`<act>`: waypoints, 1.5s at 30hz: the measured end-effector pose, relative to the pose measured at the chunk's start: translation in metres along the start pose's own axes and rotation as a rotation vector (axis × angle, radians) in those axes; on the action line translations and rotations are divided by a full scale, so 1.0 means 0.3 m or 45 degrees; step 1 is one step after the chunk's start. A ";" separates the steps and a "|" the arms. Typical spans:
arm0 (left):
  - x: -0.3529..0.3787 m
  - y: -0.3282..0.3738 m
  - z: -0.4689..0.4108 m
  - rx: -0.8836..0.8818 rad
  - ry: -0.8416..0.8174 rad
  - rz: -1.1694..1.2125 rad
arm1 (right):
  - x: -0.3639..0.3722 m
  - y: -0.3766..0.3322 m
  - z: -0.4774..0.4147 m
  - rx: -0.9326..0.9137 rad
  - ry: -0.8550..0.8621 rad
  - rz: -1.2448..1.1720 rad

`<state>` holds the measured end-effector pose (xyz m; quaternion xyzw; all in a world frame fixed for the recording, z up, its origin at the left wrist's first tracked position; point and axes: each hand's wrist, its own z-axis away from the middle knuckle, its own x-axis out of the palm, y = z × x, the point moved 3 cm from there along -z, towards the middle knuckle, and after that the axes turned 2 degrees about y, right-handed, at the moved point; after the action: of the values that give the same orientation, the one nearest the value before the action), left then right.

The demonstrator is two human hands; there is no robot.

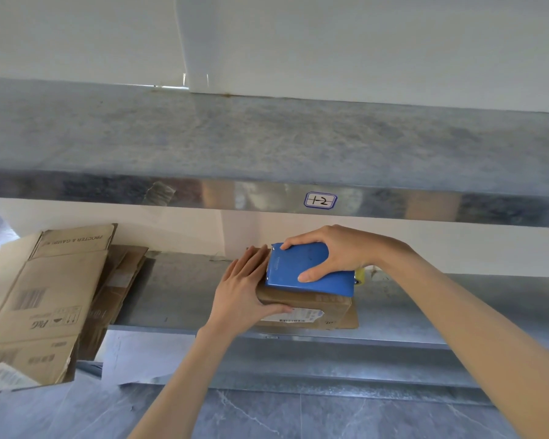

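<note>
A small brown cardboard box [311,307] with a white shipping label sits on the middle metal shelf [178,299]. On top of it lies a blue tape dispenser [298,274], and a bit of yellow shows at its right end. My right hand [336,251] grips the dispenser from above, fingers over its far edge and thumb on the near side. My left hand [244,289] presses flat against the box's left side, with the thumb along its front edge.
Flattened cardboard cartons [45,299] lean at the left and overhang the shelf. An upper metal shelf [267,144] carries a label reading 1-2 [320,200]. A white wall stands behind, and grey marbled floor [267,416] lies below.
</note>
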<state>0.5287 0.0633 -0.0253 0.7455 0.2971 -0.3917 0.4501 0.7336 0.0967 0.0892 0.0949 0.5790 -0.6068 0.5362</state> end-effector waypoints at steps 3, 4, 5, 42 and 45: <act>0.008 0.005 -0.012 -0.020 -0.022 0.015 | 0.003 0.002 0.001 -0.014 0.007 0.000; 0.010 0.005 -0.012 -0.023 -0.011 0.030 | 0.002 0.000 0.002 -0.017 0.004 -0.005; 0.010 0.004 -0.011 -0.023 0.006 0.039 | -0.001 -0.001 0.003 -0.023 -0.003 -0.008; 0.009 -0.006 -0.021 0.027 -0.113 -0.205 | -0.152 0.414 0.299 0.083 -0.095 -0.377; 0.002 -0.001 -0.021 0.030 -0.115 -0.206 | -0.162 0.424 0.305 0.082 -0.105 -0.384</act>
<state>0.5306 0.0691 -0.0242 0.7058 0.3311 -0.4636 0.4211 0.8963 0.0806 0.0771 -0.0009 0.5446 -0.7019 0.4590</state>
